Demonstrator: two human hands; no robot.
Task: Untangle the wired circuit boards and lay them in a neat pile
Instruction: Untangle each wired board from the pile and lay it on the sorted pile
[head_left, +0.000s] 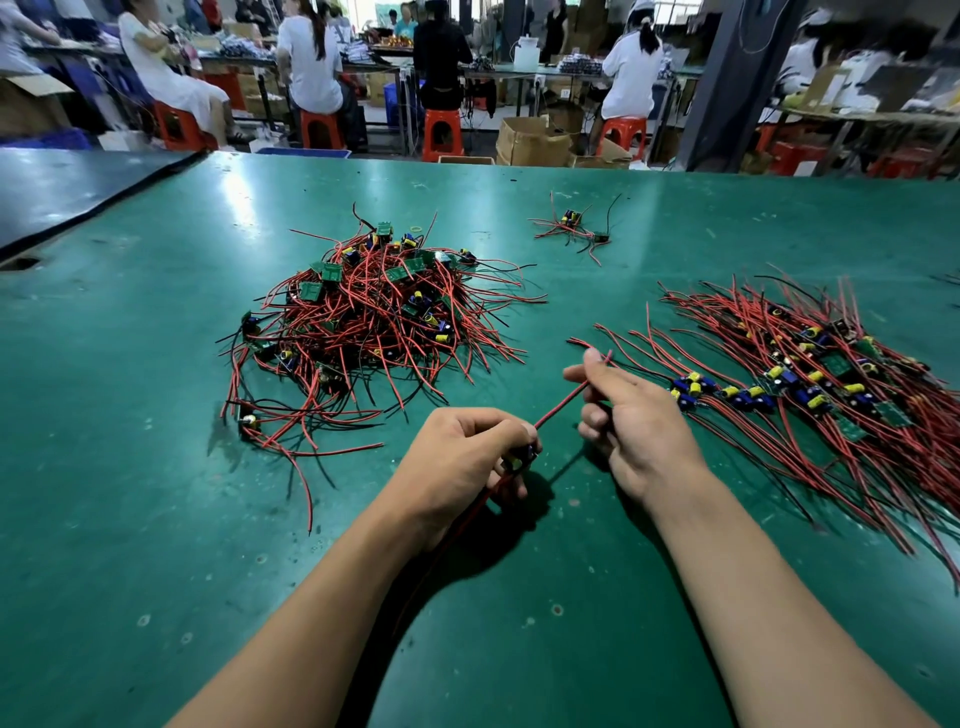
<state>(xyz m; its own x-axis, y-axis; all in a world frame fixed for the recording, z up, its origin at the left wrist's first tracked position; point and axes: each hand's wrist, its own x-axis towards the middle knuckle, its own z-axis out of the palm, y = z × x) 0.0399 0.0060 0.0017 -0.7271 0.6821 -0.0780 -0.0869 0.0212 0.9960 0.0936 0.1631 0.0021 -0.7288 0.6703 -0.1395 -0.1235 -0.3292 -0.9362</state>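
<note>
Left hand (462, 457) grips a small wired circuit board (517, 460) and right hand (631, 415) pinches its thin red lead (561, 404) taut, with the combed pile of straightened boards (810, 384) just right and a big tangled red-wire heap (363, 322) left, so roughly half done.

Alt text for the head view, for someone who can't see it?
The left hand holds a board while the right hand pinches its red wire, above a green table. A tangled heap lies left, a neat pile right.
</note>
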